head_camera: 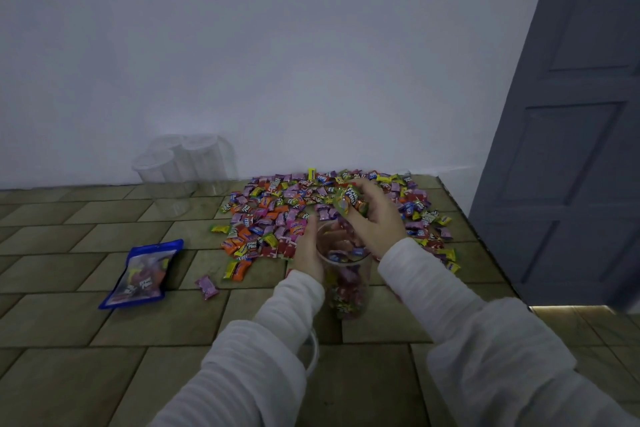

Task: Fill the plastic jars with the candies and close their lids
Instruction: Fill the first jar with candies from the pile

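1. Candies (pixel 277 208) lie heaped toward the far right corner of the tiled surface (pixel 104 322); our right hand (pixel 375 218) clutches a fistful just above the open jar (pixel 346 274).
2. Our left hand (pixel 308 246) wraps the jar's rim, steadying it.
3. Spare jars (pixel 180 166) wait by the wall at the far edge, well apart.
4. Risk, we judge: the fistful is bulky, so wrappers may catch the rim and spill, or tip the jar.

pouch (pixel 143 274): blue-edged, clear-fronted, lying flat on the floor left of the sweets, wrapped pieces visible inside
floor (pixel 69 340): brownish tiles in a staggered pattern
wall (pixel 277 45): plain, pale
door (pixel 571 114): grey, panelled, at right
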`<move>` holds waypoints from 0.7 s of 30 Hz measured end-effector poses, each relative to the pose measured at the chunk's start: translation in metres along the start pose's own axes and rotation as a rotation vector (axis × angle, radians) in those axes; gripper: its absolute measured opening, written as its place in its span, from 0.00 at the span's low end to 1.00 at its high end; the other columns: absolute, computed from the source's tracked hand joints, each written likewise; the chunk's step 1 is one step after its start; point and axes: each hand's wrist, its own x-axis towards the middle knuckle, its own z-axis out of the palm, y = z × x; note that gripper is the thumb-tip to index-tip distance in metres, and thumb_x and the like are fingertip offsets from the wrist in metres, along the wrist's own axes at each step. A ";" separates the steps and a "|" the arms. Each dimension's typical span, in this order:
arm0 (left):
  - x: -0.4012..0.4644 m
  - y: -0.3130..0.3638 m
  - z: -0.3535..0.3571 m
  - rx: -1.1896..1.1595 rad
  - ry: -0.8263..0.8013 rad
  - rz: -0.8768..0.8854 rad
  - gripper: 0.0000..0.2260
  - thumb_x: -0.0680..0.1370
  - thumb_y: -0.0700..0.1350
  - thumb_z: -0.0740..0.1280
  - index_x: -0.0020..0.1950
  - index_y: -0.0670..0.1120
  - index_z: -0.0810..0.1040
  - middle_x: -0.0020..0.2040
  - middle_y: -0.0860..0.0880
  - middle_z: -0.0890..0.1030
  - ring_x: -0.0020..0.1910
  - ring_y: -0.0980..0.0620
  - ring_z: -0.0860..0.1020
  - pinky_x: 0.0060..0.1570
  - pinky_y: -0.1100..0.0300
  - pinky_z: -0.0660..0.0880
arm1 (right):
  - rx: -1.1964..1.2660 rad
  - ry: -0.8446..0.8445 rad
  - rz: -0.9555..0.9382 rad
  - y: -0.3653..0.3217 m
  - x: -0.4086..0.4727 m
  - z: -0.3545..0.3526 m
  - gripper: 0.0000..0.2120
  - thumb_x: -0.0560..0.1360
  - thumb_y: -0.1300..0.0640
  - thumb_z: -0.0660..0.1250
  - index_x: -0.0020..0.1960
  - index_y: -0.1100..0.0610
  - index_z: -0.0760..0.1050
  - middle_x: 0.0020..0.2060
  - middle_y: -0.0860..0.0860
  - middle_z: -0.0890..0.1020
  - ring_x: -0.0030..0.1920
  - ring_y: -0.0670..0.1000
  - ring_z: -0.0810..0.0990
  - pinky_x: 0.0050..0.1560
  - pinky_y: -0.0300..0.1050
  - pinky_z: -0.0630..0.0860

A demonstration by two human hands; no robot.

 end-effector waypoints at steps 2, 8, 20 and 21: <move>0.002 -0.002 -0.001 0.014 -0.008 0.010 0.28 0.78 0.62 0.54 0.51 0.41 0.81 0.47 0.40 0.83 0.45 0.42 0.81 0.48 0.51 0.78 | -0.043 -0.016 0.016 -0.001 0.001 -0.001 0.11 0.77 0.59 0.66 0.59 0.58 0.74 0.44 0.47 0.83 0.42 0.48 0.83 0.48 0.54 0.81; 0.003 0.001 -0.002 0.006 -0.009 0.010 0.28 0.79 0.60 0.53 0.46 0.39 0.81 0.40 0.39 0.83 0.38 0.43 0.82 0.40 0.54 0.81 | -0.225 -0.030 -0.061 -0.005 0.002 -0.001 0.10 0.73 0.56 0.66 0.55 0.52 0.76 0.38 0.48 0.82 0.39 0.60 0.81 0.42 0.50 0.77; -0.002 -0.002 -0.005 0.071 -0.003 0.037 0.28 0.79 0.61 0.53 0.50 0.40 0.82 0.48 0.38 0.83 0.48 0.42 0.82 0.52 0.50 0.77 | -0.503 -0.262 -0.115 -0.007 -0.002 -0.012 0.21 0.77 0.52 0.65 0.69 0.54 0.69 0.65 0.49 0.74 0.66 0.49 0.71 0.64 0.39 0.67; -0.002 -0.002 -0.006 0.058 0.008 0.040 0.27 0.78 0.61 0.54 0.51 0.40 0.81 0.49 0.38 0.83 0.50 0.41 0.81 0.55 0.48 0.77 | -0.497 -0.275 -0.118 -0.006 -0.003 -0.012 0.21 0.77 0.52 0.66 0.69 0.53 0.68 0.65 0.49 0.74 0.66 0.48 0.70 0.64 0.39 0.66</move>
